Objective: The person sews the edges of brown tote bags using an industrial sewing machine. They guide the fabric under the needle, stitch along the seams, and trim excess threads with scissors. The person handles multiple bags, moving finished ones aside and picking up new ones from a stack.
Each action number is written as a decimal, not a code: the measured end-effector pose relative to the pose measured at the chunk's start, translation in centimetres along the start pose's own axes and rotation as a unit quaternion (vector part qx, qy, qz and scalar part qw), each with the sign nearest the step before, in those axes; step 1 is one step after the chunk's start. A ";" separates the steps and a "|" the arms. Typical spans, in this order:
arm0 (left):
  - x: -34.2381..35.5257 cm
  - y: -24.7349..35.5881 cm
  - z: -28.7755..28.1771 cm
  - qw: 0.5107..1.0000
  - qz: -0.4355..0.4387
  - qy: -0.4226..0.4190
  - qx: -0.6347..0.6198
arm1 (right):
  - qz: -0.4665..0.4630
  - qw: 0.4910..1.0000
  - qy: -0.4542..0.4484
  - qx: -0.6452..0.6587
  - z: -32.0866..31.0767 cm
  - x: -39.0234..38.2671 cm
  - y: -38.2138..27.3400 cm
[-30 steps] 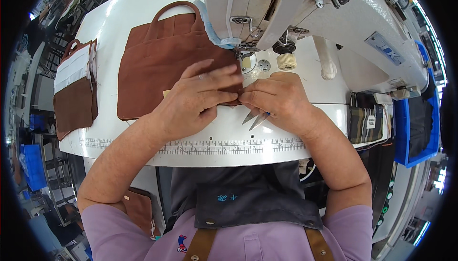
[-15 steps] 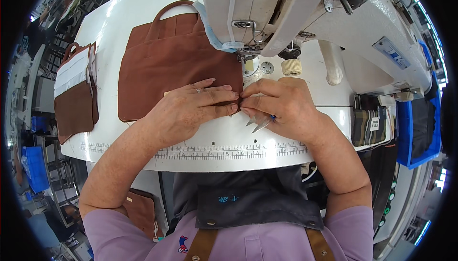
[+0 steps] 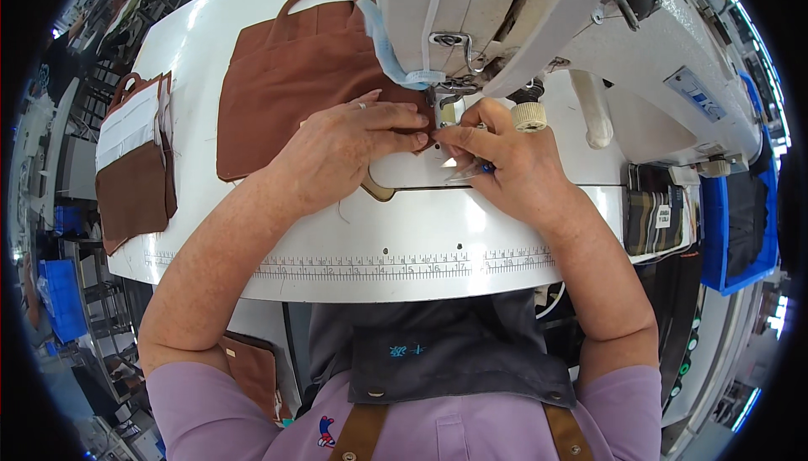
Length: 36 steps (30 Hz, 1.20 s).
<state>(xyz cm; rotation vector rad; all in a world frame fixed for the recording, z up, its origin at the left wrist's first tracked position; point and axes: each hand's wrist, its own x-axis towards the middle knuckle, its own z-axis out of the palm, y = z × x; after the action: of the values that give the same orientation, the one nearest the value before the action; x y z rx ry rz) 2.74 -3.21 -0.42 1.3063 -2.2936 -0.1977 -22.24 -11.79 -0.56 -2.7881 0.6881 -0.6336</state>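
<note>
A flat brown bag (image 3: 290, 86) with a looped handle lies on the white sewing table, its right edge beside the needle area (image 3: 444, 101) of a sewing machine. My left hand (image 3: 341, 149) rests on the bag's lower right part, fingers stretched out over it. Against that right edge, close to the presser foot, are the thumb and fingertips of my right hand (image 3: 526, 162). A small pair of thread snips (image 3: 463, 175) is tucked in this hand, blades pointing left. Whether the right fingertips also pinch the bag's edge is hard to see.
The machine's white body (image 3: 648, 65) overhangs the back right. Brown bag pieces (image 3: 135, 187) are stacked at the table's left. Striped fabric (image 3: 652, 217) and a blue bin (image 3: 715, 250) stand at the right. A printed ruler (image 3: 396, 270) runs along the front edge.
The bag has slid away from me and slightly right, closer under the machine head. Both hands have moved with it, and the snips remain in my right hand.
</note>
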 end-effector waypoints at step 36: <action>1.6 5.0 -1.7 0.986 -0.122 -0.096 0.055 | -0.002 1.000 0.028 -0.013 0.5 0.0 0.5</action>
<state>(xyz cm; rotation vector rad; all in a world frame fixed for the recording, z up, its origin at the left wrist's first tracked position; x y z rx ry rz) -0.93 -1.73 3.41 1.6922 -2.3230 -0.2940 -22.21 -12.17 -1.14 -2.8060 0.7082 -0.7104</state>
